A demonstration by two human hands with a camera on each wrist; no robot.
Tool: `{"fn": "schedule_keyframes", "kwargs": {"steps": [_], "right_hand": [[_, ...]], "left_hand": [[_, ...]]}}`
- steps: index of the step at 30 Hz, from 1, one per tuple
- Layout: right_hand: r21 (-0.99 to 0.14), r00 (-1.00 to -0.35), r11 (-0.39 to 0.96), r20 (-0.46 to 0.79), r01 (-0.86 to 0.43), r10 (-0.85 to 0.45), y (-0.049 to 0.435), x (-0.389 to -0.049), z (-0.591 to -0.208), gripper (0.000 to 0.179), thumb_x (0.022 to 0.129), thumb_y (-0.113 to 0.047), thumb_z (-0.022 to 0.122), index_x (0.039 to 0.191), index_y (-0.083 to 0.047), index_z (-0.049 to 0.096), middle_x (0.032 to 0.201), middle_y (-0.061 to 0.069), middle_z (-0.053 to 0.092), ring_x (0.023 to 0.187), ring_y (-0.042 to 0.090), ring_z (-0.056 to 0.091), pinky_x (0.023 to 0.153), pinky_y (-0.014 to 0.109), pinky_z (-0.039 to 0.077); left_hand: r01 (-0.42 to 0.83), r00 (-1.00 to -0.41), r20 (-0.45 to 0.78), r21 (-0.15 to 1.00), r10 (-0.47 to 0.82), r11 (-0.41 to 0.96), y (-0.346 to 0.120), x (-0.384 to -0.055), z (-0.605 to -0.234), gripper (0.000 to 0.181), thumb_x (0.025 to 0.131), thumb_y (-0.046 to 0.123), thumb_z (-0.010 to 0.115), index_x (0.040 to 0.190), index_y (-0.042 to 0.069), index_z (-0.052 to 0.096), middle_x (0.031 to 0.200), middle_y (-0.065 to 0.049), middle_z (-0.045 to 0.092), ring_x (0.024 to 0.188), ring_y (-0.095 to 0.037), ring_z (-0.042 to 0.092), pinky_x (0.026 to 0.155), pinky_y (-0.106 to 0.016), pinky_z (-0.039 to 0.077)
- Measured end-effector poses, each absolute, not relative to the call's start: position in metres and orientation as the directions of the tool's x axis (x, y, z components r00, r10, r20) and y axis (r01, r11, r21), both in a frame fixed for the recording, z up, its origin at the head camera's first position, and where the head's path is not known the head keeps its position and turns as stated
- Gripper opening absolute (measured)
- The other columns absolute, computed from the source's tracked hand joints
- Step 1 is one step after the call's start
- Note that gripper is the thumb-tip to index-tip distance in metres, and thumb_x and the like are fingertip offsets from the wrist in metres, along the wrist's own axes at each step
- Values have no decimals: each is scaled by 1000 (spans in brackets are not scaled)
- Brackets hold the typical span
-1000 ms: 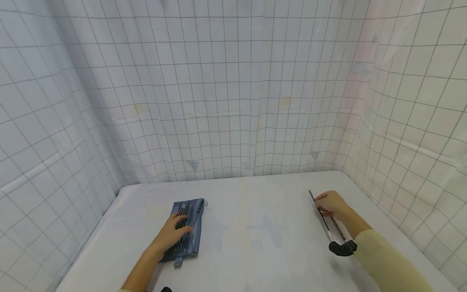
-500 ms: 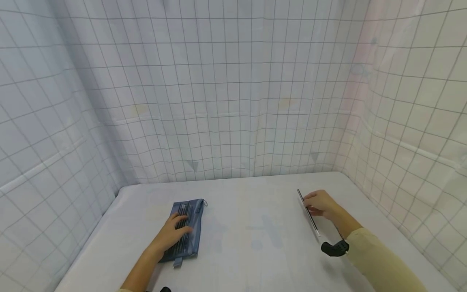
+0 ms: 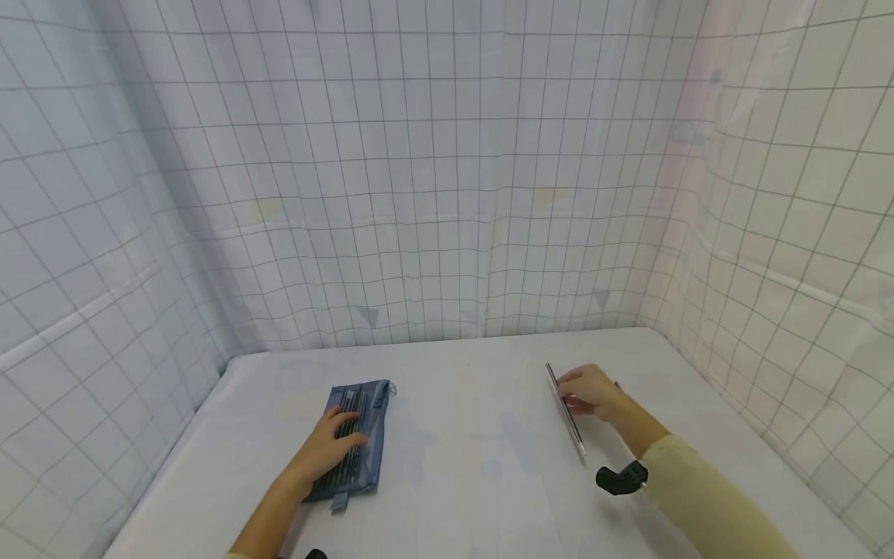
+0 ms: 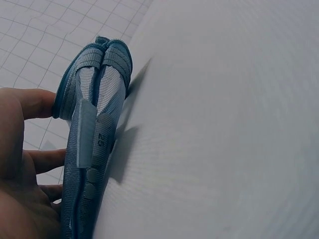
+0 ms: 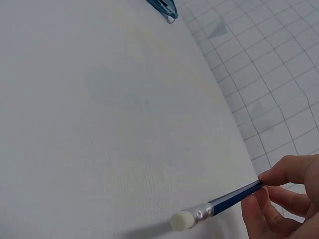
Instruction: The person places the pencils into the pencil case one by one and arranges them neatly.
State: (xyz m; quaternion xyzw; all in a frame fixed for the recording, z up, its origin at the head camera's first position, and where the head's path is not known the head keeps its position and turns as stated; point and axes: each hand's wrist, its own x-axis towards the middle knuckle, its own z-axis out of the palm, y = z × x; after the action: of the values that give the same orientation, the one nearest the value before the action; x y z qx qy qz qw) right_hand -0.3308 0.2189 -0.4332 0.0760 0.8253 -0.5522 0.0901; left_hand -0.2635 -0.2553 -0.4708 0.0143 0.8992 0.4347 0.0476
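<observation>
A blue pencil case [image 3: 375, 442] with a see-through mesh front lies at the left of the table, with several dark pencils showing inside. My left hand [image 3: 323, 454] rests over it, fingers spread and relaxed across its top. In the left wrist view, the end of the case [image 4: 87, 134] shows its zip and a fabric tab, with the fingertips against its face. Thumb and fingers of my right hand [image 3: 590, 392] pinch a dark pencil [image 3: 573, 427] at the right. Seen from the right wrist, that pencil [image 5: 232, 198] is dark blue with a metal ferrule and white eraser, held over the table.
The white-covered table [image 3: 461, 466] is enclosed by grid-patterned curtains [image 3: 447, 194] at the back and sides. Just past my right wrist shows the thin reddish-brown tip [image 3: 618, 385] of another stick-like thing, mostly hidden by the arm. A black wrist device [image 3: 621, 477] sits at the right sleeve.
My right hand has moved left across the table with the pencil, leaving the other thin stick behind. The left hand and the pencil case have stayed where they were.
</observation>
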Motion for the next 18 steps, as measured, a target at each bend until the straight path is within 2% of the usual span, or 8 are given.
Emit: {"fn": "schedule_keyframes", "kwargs": {"steps": [18], "right_hand": [[-922,-972,324,-231,210,-28,176,-334,-439,29,93,1,67,121,11,63,100,13,65,79,18,63,69,31,59]], "left_hand": [[-14,-993,-81,782,80,623,-256,-266,-471,68,98,32,67,151,-4,45,165,-33,11,148,-60,7,113,-75,12]]}}
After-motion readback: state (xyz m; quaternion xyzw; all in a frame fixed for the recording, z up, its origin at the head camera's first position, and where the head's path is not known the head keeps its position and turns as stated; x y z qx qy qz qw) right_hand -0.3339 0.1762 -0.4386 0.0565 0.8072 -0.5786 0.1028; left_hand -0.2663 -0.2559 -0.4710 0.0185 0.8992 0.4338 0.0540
